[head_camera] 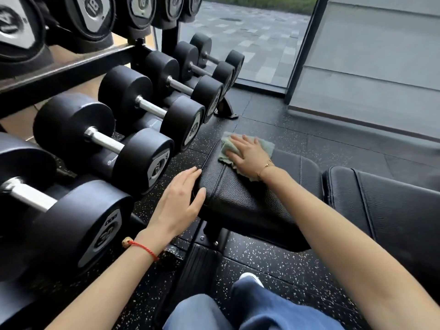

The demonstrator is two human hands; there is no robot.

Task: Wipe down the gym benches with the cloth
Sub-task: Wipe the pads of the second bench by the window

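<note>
Item: black padded bench (238,194), seat pad in front of me, a second pad (381,198) to its right across a narrow gap.
Cloth (266,145): pale green, on the seat pad's far end, flat under my right hand (250,156), fingers straight and slightly spread, pressing down.
My left hand (178,201): fingers straight and close together, resting on the pad's left edge.
Left of the bench: dumbbell rack (71,67), lower row of black dumbbells (102,139) ending just beside the pad; only a narrow strip of speckled rubber floor (273,258) lies between.
Far side: floor runs open to a glass panel (250,39).
Writing: "18" on upper-tier weights; "30" on the nearest lower dumbbell; other markings are too blurred to read.
Wrists: red cord (142,246) on left, thin chain (265,166) on right.
</note>
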